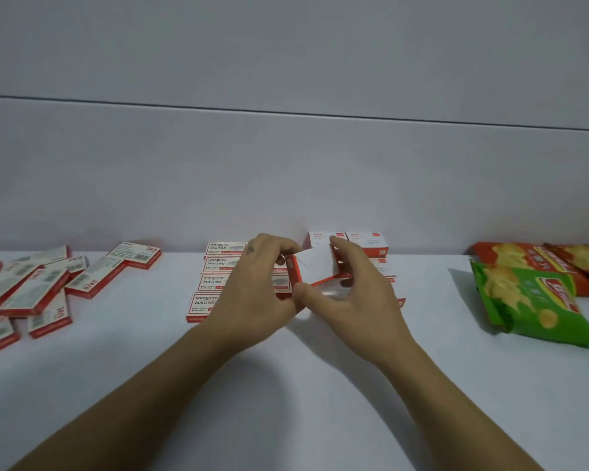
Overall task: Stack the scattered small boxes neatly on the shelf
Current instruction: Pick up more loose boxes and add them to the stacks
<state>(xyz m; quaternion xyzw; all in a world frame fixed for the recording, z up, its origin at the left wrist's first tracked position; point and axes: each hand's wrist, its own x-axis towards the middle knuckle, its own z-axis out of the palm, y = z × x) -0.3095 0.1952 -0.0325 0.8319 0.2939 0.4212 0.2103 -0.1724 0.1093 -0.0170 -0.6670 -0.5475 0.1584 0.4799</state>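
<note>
We hold the small red-and-white cardboard box (313, 266) between our left hand (252, 287) and right hand (354, 297), both gripping its ends, tilted over the aligned row of matching boxes (218, 265) midway along the white shelf's (286, 385) back edge.

A plain wall (286, 181) of pale grey with a faint lilac cast fills the whole upper part of the room ahead. One thin dark seam (286, 112) crosses it from side to side, dipping slightly toward the right. Below, the wall meets a smooth white shelf (320, 419). The light is soft and even, leaving only faint blurred shadows on the near surface.
</note>
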